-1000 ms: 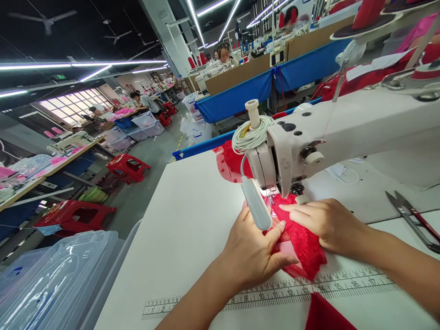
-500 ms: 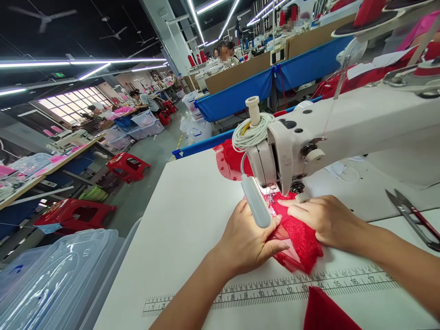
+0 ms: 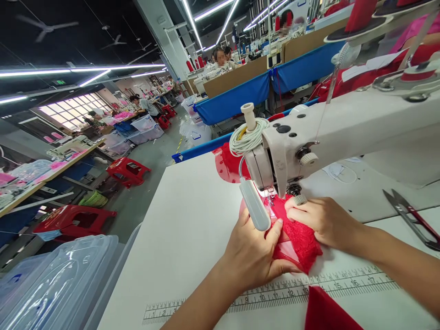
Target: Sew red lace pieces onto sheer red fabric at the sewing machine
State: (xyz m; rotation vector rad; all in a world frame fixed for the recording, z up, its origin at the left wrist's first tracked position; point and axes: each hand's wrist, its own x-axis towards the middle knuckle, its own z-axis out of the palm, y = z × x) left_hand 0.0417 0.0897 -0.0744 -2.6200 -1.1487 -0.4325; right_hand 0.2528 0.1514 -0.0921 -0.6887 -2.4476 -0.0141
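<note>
A piece of red lace fabric (image 3: 298, 239) lies under the needle of a white sewing machine (image 3: 343, 133). My left hand (image 3: 252, 254) rests on the fabric's left edge, thumb pressed onto the lace, fingers partly hidden behind the machine's small white lamp (image 3: 254, 205). My right hand (image 3: 323, 221) lies on the fabric's right side just in front of the presser foot, fingers curled and pressing the lace down. More red fabric (image 3: 228, 165) trails out behind the machine head.
A printed ruler (image 3: 343, 283) runs along the white table's front. Another red piece (image 3: 326, 314) sits at the near edge. Thread snips (image 3: 410, 219) lie at the right. Clear plastic bins (image 3: 58, 284) stand to the left, red stools (image 3: 74, 220) in the aisle. Other people work at distant tables.
The lace has fed a little further under the needle, and both hands have stayed on it, shifting slightly with it. The view tipped a bit.
</note>
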